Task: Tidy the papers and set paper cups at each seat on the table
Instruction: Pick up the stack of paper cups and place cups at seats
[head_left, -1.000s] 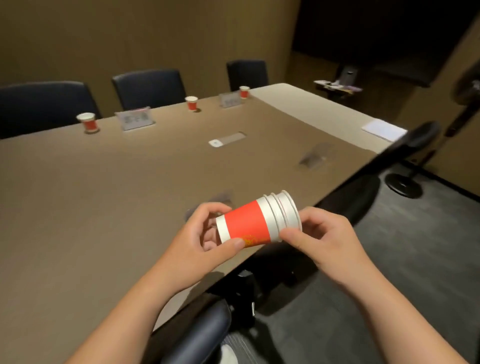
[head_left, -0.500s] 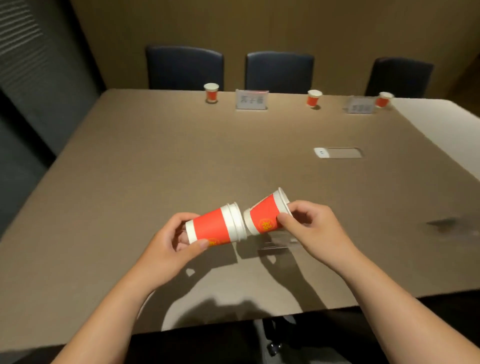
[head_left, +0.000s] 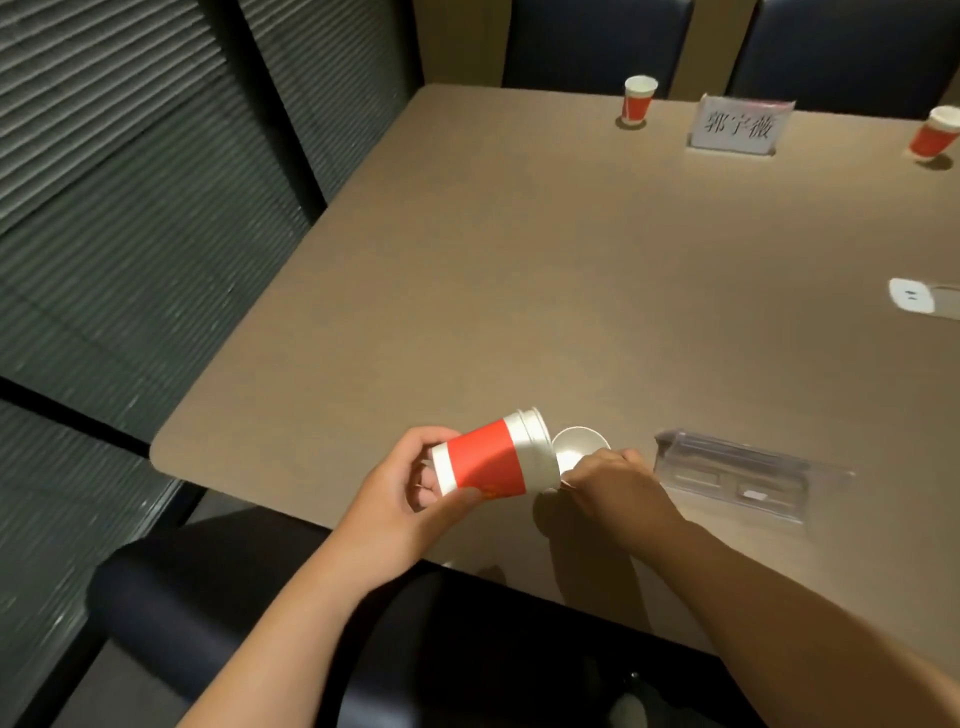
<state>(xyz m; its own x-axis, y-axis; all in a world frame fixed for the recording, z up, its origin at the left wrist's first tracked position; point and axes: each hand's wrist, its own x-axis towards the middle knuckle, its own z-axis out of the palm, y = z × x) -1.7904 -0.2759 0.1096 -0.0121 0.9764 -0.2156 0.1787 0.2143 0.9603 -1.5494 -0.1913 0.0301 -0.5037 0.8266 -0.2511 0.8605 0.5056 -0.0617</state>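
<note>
My left hand (head_left: 410, 499) grips a stack of red-and-white paper cups (head_left: 493, 457), held on its side above the near edge of the brown table (head_left: 519, 260). Just to its right, my right hand (head_left: 613, 480) holds a single paper cup (head_left: 579, 447) upright, low at the table surface, its white mouth facing up; the stack hides its lower part. Two more red cups stand at the far side, one (head_left: 638, 101) left of a name card (head_left: 738, 124) and one (head_left: 935, 135) at the right edge.
A clear acrylic sign holder (head_left: 737, 475) lies flat right of my hands. A white socket plate (head_left: 914, 296) sits in the table at right. Dark chairs stand behind the far edge (head_left: 587, 41) and below me (head_left: 218, 597). Slatted blinds (head_left: 130, 182) fill the left.
My view swung left and down toward the table corner. My right hand drew one cup off the stack and lowered it to the table; my left hand kept hold of the stack.
</note>
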